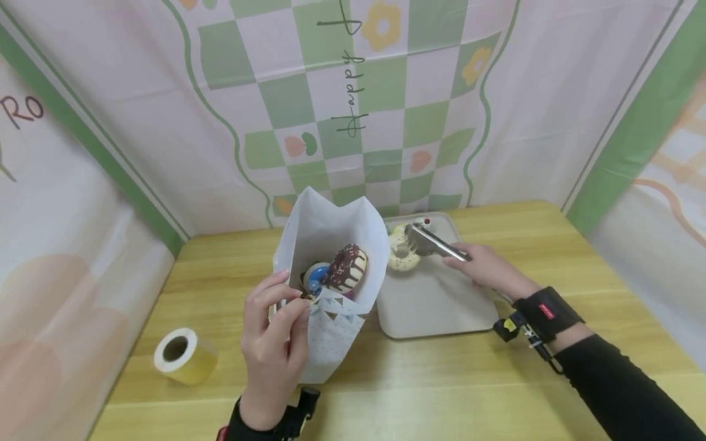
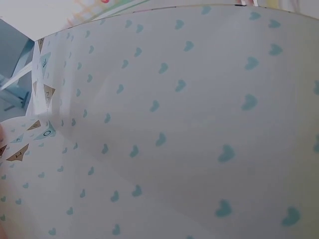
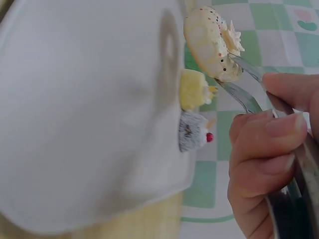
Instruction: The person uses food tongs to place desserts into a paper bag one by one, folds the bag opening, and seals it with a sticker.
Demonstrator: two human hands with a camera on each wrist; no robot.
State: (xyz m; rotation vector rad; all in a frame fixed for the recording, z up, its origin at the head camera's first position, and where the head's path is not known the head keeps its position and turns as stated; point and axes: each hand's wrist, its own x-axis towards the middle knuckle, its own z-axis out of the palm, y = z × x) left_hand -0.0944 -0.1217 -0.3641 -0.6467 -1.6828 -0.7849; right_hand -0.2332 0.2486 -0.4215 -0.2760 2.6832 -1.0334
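Observation:
My left hand (image 1: 276, 343) pinches the near rim of a white paper bag (image 1: 333, 343), which stands wide-mouthed on the table. Inside the bag lie a chocolate-glazed donut (image 1: 347, 269) with sprinkles and a blue round piece (image 1: 315, 278). Small blue hearts cover the bag's side (image 2: 164, 119) in the left wrist view. With its fingers curled round metal tongs (image 1: 438, 242), my right hand (image 1: 491, 269) is over the tray. Between the tong tips is a cream-coloured donut (image 3: 212, 45) with dotted sprinkles, held above the tray beside the bag.
The pale tray (image 1: 436, 306) lies right of the bag. At its far end sit a small yellow cake (image 3: 192, 89) and a grey speckled cake (image 3: 192, 132) with a red topping. A yellow label roll (image 1: 190, 361) stands at the table's left. A patterned cloth (image 1: 386, 92) hangs behind.

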